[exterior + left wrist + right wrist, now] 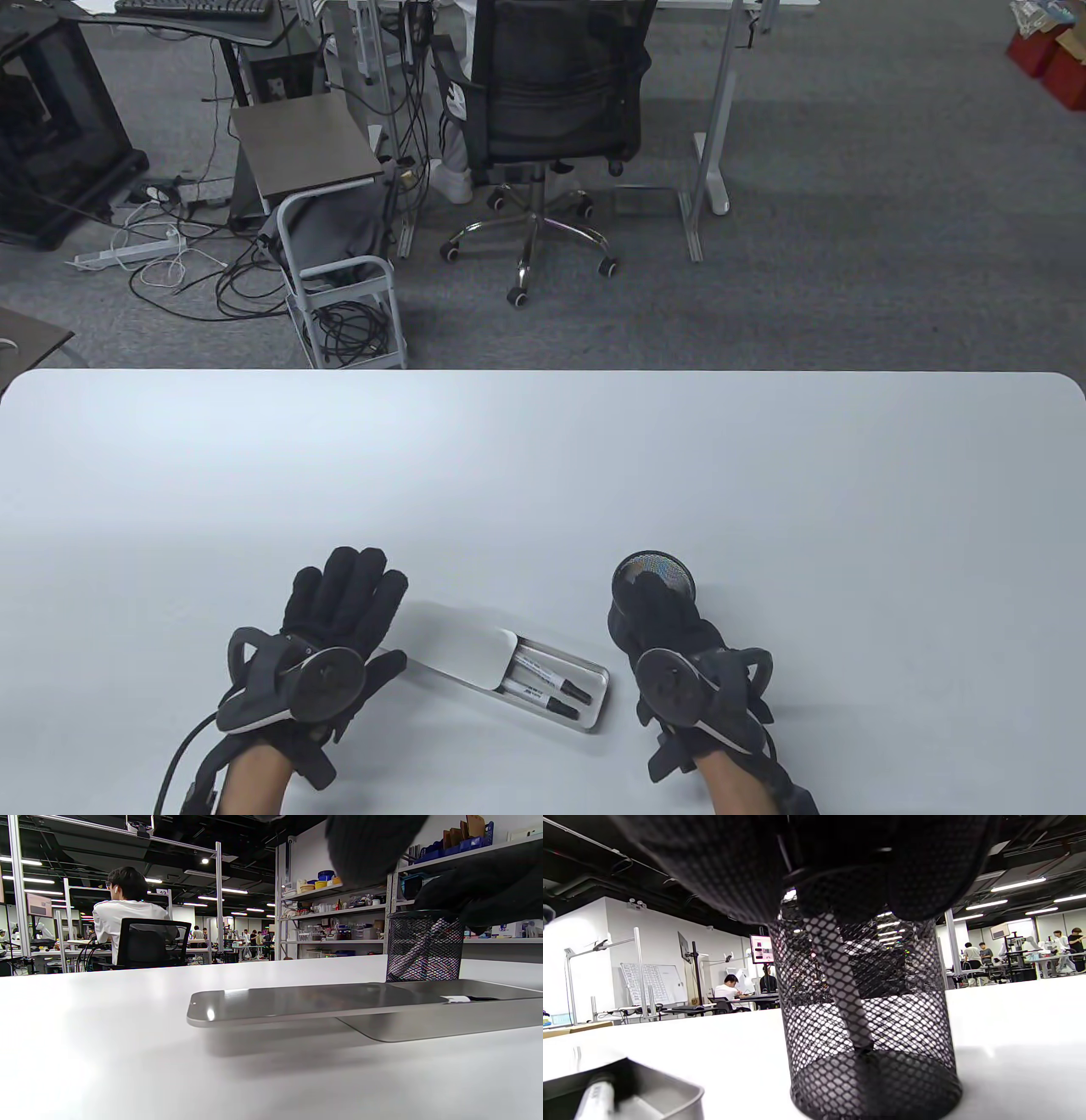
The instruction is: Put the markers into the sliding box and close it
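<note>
The sliding box (585, 689) lies on the tabletop (543, 475) between both hands, lid (450, 641) half slid back — two markers (543, 686) inside. The left hand (339, 628) rests flat, fingers straight, beside it. The right hand (657, 615) reaches into the mesh cup (655, 573), fingers around a marker (840, 984) inside.

A plain white tabletop (543, 475) carries a silver-grey metal sliding box (594, 709) with a pale matte lid (454, 641). Inside lie two markers (543, 683), white-barrelled with black caps and dark print. A black wire-mesh cup (869, 1018) shows a diamond grid pattern; the marker inside (840, 980) appears pale grey, though the mesh obscures it. Both the left hand (339, 628) and right hand (670, 628) wear black knitted gloves.
</note>
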The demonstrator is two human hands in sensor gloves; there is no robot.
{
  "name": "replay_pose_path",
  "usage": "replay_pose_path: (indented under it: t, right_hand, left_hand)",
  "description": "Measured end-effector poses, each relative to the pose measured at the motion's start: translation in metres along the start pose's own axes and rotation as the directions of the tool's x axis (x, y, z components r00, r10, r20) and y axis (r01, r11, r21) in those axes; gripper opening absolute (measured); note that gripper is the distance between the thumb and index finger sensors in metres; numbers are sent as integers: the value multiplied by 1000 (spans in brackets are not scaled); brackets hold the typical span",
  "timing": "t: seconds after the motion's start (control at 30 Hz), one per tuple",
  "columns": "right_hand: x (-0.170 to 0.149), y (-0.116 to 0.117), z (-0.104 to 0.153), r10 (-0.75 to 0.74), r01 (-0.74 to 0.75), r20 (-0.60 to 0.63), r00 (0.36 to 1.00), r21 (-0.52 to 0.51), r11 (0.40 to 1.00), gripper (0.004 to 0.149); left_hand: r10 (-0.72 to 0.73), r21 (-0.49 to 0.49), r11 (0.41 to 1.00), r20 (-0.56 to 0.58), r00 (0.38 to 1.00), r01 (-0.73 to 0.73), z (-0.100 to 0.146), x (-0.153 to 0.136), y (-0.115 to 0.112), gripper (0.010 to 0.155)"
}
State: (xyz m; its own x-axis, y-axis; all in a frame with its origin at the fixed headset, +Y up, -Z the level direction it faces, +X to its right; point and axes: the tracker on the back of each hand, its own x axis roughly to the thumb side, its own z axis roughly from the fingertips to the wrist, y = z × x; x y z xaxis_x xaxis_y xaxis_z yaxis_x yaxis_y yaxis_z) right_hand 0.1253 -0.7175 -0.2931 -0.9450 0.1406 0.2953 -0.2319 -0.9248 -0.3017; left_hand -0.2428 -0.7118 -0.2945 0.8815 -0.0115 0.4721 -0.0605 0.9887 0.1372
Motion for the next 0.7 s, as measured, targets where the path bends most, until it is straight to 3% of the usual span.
replay_pose_path:
  t: [0.7]
  right_hand:
    - [1,4,-2,-27,27,-10,1000,27,999,49]
  left_hand:
    - [4,-4,1000,3,1000,-4,0,1,0,86]
